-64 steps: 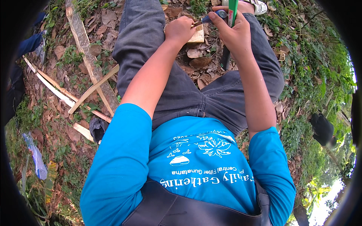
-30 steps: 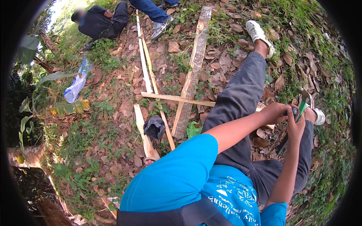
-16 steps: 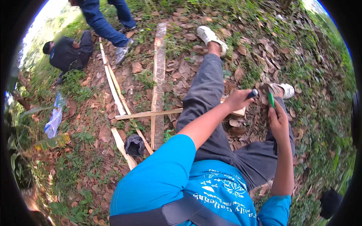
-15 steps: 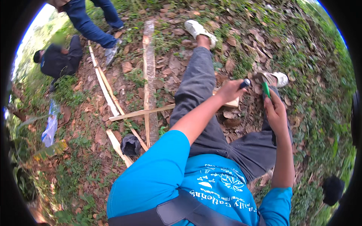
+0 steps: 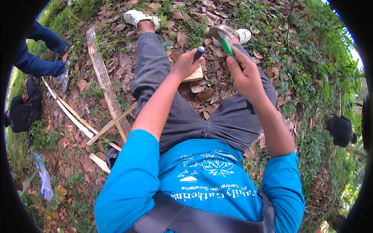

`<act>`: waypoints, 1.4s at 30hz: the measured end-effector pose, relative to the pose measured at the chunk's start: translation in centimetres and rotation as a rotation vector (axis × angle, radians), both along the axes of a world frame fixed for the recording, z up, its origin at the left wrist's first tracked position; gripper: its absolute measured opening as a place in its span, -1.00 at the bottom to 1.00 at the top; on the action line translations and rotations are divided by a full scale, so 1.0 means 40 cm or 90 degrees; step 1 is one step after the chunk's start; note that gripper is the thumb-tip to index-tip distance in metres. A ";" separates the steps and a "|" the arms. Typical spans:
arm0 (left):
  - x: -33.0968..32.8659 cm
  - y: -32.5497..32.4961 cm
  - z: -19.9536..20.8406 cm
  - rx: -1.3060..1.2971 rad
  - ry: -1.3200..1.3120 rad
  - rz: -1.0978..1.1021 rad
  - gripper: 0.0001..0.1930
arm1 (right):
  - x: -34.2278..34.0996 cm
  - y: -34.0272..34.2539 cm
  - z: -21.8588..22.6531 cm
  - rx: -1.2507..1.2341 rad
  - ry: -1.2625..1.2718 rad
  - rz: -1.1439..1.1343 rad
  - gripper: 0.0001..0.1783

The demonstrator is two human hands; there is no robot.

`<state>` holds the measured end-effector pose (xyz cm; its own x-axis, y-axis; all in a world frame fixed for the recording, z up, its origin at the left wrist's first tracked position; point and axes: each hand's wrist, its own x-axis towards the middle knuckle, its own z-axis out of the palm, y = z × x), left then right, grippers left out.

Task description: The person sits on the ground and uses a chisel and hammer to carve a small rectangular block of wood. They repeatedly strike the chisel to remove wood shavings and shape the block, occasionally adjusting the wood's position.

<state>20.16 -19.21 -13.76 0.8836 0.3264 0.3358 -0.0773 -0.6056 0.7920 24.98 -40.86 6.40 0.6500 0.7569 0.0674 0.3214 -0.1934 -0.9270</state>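
Note:
My left hand (image 5: 187,66) is closed around the dark blue handle of a chisel (image 5: 199,53), its butt end up; the blade is hidden behind my hand. Just below that hand lies a pale block of wood (image 5: 195,75), on the leaf litter between my legs. My right hand (image 5: 247,77) grips a hammer (image 5: 225,46) by its green and black handle. The metal hammer head is up beyond the chisel's butt, apart from it.
Dry leaves and low plants cover the ground. A rough plank (image 5: 101,73), a crossing stick (image 5: 112,123) and long pale strips (image 5: 74,119) lie at left. Other people (image 5: 25,110) are at far left, one more person (image 5: 340,130) at far right. A plastic bag (image 5: 43,176) lies lower left.
The view has swung, so the whole scene sits further left. The hammer head has come up and away from the chisel's butt. Both hands keep their holds.

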 end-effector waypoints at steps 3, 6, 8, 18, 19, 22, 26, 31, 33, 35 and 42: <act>-0.014 0.020 0.028 -0.015 0.012 -0.002 -0.70 | -0.028 0.025 0.103 0.185 0.004 -0.017 -0.54; -0.007 0.017 0.039 -0.037 -0.008 -0.025 -0.70 | -0.028 0.037 0.040 0.137 -0.105 -0.030 -0.56; 0.002 0.013 0.041 -0.026 -0.024 -0.033 -0.71 | -0.014 0.049 -0.035 -0.028 -0.160 0.018 -0.58; -0.009 0.030 0.029 0.004 0.042 -0.022 -0.75 | -0.037 0.073 -0.025 0.181 -0.163 -0.075 -0.57; -0.006 0.024 0.023 0.002 0.031 -0.048 -0.75 | -0.012 0.060 -0.061 0.046 -0.157 -0.040 -0.57; 0.003 0.005 0.048 0.011 0.027 -0.104 -0.79 | 0.046 0.018 -0.088 -0.168 -0.130 -0.006 -0.57; -0.030 0.024 0.003 0.051 -0.088 -0.060 -0.81 | -0.017 0.043 0.053 0.112 -0.029 -0.041 -0.57; -0.004 0.075 -0.010 -0.045 0.022 0.018 -0.85 | -0.020 0.038 0.022 0.120 0.136 -0.007 -0.56; -0.008 0.094 -0.002 -0.114 0.030 0.076 -0.85 | -0.018 0.037 -0.030 0.101 0.171 -0.012 -0.56; -0.013 0.115 0.020 -0.116 0.013 0.137 -0.82 | -0.015 0.035 -0.071 0.053 0.198 -0.020 -0.54; -0.019 0.014 0.138 -0.099 0.017 0.018 -0.78 | -0.005 0.105 -0.178 0.089 0.199 -0.106 -0.44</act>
